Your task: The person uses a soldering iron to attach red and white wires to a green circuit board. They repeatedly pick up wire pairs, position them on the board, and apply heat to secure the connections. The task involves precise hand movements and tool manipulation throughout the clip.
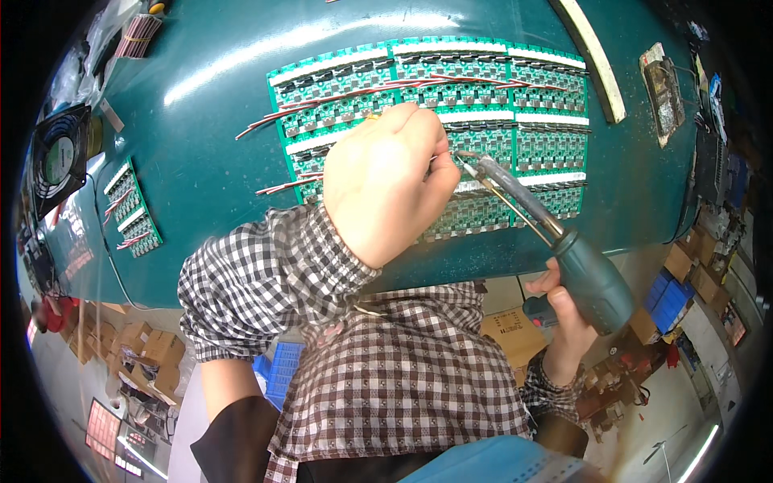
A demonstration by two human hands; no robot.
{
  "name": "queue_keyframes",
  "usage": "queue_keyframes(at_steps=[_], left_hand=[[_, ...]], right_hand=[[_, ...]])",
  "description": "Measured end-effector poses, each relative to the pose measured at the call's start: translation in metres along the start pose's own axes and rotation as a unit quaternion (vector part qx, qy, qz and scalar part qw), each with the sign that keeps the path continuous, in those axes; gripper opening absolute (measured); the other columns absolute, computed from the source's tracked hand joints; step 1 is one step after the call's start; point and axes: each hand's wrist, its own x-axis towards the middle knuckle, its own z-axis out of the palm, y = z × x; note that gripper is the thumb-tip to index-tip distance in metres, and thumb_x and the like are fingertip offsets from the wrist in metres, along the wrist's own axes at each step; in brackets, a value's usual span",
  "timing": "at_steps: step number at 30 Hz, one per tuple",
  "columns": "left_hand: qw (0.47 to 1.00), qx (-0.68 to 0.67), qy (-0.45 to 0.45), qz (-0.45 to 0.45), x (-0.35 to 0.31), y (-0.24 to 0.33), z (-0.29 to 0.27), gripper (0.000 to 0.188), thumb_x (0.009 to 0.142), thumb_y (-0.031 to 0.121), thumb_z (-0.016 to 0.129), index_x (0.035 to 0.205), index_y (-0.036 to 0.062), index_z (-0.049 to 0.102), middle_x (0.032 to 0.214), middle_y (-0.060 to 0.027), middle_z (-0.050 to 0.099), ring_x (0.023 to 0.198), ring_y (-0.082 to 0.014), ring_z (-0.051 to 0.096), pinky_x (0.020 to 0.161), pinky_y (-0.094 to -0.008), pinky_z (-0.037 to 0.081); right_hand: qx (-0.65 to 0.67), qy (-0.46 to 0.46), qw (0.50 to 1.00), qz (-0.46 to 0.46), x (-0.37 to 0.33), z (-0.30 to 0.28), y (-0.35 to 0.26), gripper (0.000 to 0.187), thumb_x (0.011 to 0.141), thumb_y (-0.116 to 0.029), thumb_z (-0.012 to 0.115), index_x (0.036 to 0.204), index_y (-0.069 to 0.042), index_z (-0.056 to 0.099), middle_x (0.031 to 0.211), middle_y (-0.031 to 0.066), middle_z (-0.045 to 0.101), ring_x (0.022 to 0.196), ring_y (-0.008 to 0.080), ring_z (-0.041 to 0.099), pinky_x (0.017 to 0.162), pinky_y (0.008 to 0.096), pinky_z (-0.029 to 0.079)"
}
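A panel of green circuit boards lies on the green table, with white strips and dark parts in rows. Thin red and white wires run across its upper rows and stick out at its left side. Over the middle of the panel my left hand is closed in a pinch; whatever its fingertips grip is hidden. My right hand is wrapped around the green handle of a soldering iron. The iron's metal tip points up and left, close beside my left fingertips at the boards.
Left on the table are a smaller wired circuit board, a black fan and a bundle of thin strips. A long pale bar and a stained metal holder lie at the right. Cardboard boxes stand below the table.
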Motion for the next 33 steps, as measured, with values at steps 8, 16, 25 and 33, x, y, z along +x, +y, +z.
queue_keyframes(at_steps=[8, 16, 25, 33], left_hand=[[1.000, 0.010, -0.014, -0.010, -0.0001, 0.0016, -0.0008, 0.013, 0.068, 0.001, 0.065, 0.072, 0.0053, 0.054, 0.068, -0.0059, 0.054, 0.057, -0.0198, 0.053, 0.052, -0.0311, 0.043], [1.000, 0.012, -0.004, -0.009, -0.0005, 0.0007, 0.0008, 0.013, 0.068, 0.001, 0.065, 0.072, 0.0052, 0.054, 0.068, -0.0060, 0.054, 0.057, -0.0196, 0.053, 0.051, -0.0309, 0.043], [1.000, 0.006, 0.000, -0.004, -0.0005, 0.0011, 0.0008, 0.013, 0.067, 0.001, 0.065, 0.072, 0.0052, 0.054, 0.067, -0.0059, 0.053, 0.056, -0.0194, 0.052, 0.051, -0.0309, 0.043], [1.000, 0.006, -0.005, -0.008, -0.0002, 0.0018, 0.0007, 0.013, 0.068, 0.001, 0.065, 0.072, 0.0053, 0.054, 0.067, -0.0060, 0.053, 0.056, -0.0196, 0.052, 0.051, -0.0309, 0.043]], right_hand=[[-0.012, -0.022, 1.000, -0.015, 0.0024, -0.0036, 0.0031, 0.044, 0.079, -0.020, 0.068, 0.104, 0.013, 0.056, 0.074, 0.0112, 0.058, 0.068, 0.0212, 0.060, 0.065, 0.0357, 0.054], [-0.030, -0.003, 1.000, -0.007, 0.0003, -0.0012, 0.0016, 0.042, 0.081, -0.019, 0.066, 0.106, 0.013, 0.056, 0.074, 0.0110, 0.058, 0.069, 0.0210, 0.060, 0.066, 0.0351, 0.054], [-0.019, -0.004, 1.000, -0.022, 0.0001, -0.0031, 0.0024, 0.043, 0.081, -0.020, 0.066, 0.106, 0.013, 0.055, 0.074, 0.0110, 0.058, 0.070, 0.0209, 0.060, 0.066, 0.0347, 0.054], [-0.031, 0.003, 0.999, -0.009, -0.0007, -0.0034, 0.0039, 0.044, 0.080, -0.023, 0.067, 0.105, 0.011, 0.056, 0.074, 0.0112, 0.059, 0.069, 0.0213, 0.061, 0.064, 0.0344, 0.054]])
